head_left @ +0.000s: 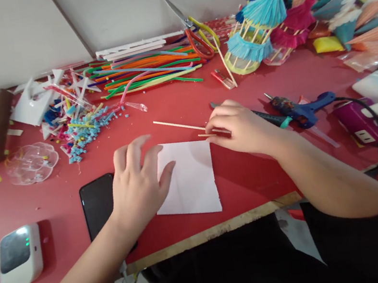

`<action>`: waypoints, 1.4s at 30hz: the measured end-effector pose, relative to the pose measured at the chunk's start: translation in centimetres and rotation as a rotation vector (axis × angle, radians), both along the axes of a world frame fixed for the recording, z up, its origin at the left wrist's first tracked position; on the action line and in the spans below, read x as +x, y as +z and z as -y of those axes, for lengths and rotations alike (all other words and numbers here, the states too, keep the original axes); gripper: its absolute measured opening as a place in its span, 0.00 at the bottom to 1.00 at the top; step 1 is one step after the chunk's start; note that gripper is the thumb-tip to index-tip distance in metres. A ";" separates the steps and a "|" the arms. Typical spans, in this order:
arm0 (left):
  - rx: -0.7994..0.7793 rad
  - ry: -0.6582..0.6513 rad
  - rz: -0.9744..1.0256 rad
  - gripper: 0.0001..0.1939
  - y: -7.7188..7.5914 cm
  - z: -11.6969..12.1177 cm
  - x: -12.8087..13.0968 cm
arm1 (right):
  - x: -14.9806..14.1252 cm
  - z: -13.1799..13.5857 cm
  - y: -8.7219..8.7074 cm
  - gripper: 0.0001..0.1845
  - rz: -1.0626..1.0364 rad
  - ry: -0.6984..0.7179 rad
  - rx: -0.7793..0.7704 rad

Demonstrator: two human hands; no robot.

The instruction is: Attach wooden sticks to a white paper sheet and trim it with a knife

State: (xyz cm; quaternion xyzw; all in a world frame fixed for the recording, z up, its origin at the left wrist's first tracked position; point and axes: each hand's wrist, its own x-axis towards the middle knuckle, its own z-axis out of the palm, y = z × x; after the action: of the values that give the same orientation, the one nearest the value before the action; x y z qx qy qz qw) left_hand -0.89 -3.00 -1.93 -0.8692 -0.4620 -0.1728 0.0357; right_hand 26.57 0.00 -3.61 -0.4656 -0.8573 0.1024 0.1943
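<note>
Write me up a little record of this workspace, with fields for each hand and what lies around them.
Left hand: fingers spread, empty, partly over the white paper; contact unclear
Right hand: fingers bent at the thin sticks; firmness of hold unclear
Surface: red tabletop
Front centre: white paper
Left side: black phone, partly behind the left arm; white device with green lights
Back: coloured strips, scissors
Right side: blue glue gun
</note>
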 end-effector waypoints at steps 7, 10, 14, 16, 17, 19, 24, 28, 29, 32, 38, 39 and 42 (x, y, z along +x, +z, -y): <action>-0.156 -0.259 -0.228 0.23 0.7 5.0 0.8 | 0.5 0.2 0.6 0.05 0.161 -0.003 -0.061; -0.145 -0.272 -0.306 0.25 -0.6 6.6 0.6 | 0.5 0.1 0.4 0.08 0.174 -0.020 -0.049; -0.128 -0.322 -0.339 0.22 -1.1 6.3 -0.2 | 0.7 -0.1 0.3 0.08 0.175 -0.053 -0.008; -0.159 -0.350 -0.360 0.23 -0.8 5.3 -0.9 | 1.0 -0.1 0.6 0.07 0.161 -0.063 -0.007; -0.182 -0.377 -0.369 0.23 -0.6 4.8 -1.3 | 1.3 -0.1 0.9 0.05 0.159 -0.080 -0.014; -0.252 -0.449 -0.400 0.26 -0.3 3.6 -2.3 | 2.3 0.0 1.3 0.05 0.185 -0.160 -0.021; -0.339 -0.535 -0.266 0.26 0.3 2.4 -3.6 | 5.5 0.4 0.5 0.24 0.382 -0.394 -0.053; -0.347 -0.495 -0.155 0.13 0.5 2.6 -1.9 | 6.3 0.7 -0.2 0.20 0.338 -0.337 -0.057; -0.316 -0.498 -0.144 0.16 0.4 2.7 -1.4 | 6.1 0.9 0.0 0.20 0.324 -0.332 -0.054; -0.229 -0.526 -0.174 0.29 -0.1 2.6 -0.2 | 4.7 2.2 1.4 0.23 0.237 -0.357 -0.026; -0.091 -0.551 -0.192 0.34 -1.6 2.3 0.0 | 0.7 6.4 3.4 0.29 -0.023 -0.165 -0.299; -0.065 -0.551 -0.178 0.35 -1.7 2.4 0.0 | 0.2 6.9 3.3 0.29 -0.024 -0.128 -0.309; -0.024 -0.537 -0.187 0.23 -2.0 2.4 0.1 | -0.9 7.9 2.9 0.28 0.018 -0.071 -0.336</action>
State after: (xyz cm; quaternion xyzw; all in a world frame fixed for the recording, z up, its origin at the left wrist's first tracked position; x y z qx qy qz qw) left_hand -0.75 -5.43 -3.90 -0.9730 -0.2117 -0.0899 0.0207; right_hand 25.64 -7.90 -0.68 -0.5226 -0.8127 0.2332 0.1095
